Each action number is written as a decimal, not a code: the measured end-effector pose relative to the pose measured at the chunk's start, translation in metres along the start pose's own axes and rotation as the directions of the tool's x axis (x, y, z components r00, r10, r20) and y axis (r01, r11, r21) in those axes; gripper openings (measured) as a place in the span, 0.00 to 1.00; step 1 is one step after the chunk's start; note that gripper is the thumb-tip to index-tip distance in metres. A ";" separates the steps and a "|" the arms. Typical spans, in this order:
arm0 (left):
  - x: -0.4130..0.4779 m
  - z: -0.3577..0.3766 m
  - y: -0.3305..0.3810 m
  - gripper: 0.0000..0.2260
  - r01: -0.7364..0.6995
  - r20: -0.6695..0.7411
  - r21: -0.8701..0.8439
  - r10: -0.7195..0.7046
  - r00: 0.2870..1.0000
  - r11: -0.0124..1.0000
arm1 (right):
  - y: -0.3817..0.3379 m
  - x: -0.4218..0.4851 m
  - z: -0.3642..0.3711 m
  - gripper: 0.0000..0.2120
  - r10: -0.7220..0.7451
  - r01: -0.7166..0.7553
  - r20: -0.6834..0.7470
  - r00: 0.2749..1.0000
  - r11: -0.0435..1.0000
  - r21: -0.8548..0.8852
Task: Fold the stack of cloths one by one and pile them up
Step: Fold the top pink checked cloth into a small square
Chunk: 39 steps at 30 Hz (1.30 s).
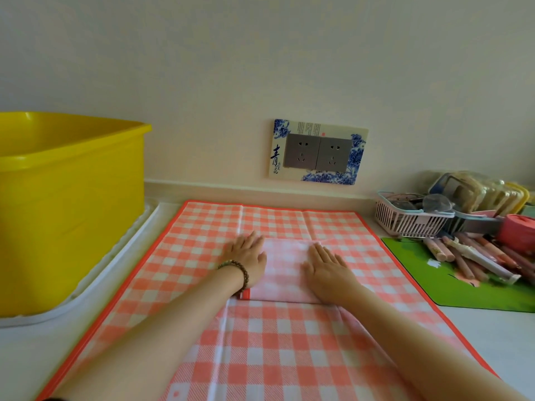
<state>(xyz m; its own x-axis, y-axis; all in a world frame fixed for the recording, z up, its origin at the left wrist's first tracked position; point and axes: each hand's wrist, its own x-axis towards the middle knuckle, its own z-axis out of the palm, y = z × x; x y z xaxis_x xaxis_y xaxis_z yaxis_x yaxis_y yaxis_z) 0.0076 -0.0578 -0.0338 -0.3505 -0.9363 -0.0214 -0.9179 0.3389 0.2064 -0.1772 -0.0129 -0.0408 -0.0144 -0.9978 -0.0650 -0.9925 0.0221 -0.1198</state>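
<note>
Yellow tub (72, 212) cut off left, green mat (419, 273) cut off right, checked cloth (289, 342) runs off bottom; basket (405, 219) contents indistinct.

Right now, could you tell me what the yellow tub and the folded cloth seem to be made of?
Yellow tub: probably plastic, smooth and slightly glossy, with a moulded rolled rim. Folded cloth: seemingly thin woven or non-woven fabric, matte, lying flat with crisp creases.

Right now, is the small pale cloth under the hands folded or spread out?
Folded: the pale cloth is a compact rectangle with a thick near edge, left hand and right hand flat on it.
</note>
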 end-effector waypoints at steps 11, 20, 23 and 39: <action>0.009 0.010 -0.004 0.24 0.010 -0.020 -0.002 -0.010 1.000 1.000 | -0.049 0.043 -0.008 0.23 -0.196 0.197 -0.083 0.977 0.980 0.008; 0.012 0.013 -0.008 0.24 -0.002 -0.023 0.017 0.002 1.000 1.000 | -0.017 0.047 0.000 0.27 -0.147 0.148 -0.038 0.988 0.989 0.014; 0.012 0.013 -0.009 0.24 -0.007 -0.019 0.003 0.007 1.000 1.000 | 0.008 0.039 -0.002 0.30 -0.077 0.078 -0.021 0.997 0.996 0.036; -0.016 -0.008 -0.028 0.43 0.041 0.103 -0.297 -0.011 0.995 0.954 | 0.032 -0.005 -0.054 0.21 0.139 -0.131 0.036 0.990 0.775 0.618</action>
<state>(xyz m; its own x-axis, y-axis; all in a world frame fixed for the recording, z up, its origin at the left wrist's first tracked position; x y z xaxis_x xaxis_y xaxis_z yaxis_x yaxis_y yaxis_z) 0.0405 -0.0532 -0.0318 -0.3582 -0.9253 -0.1243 -0.8350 0.2579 0.4862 -0.2156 -0.0107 0.0087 -0.1478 -0.9821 -0.1169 -0.6930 0.1871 -0.6962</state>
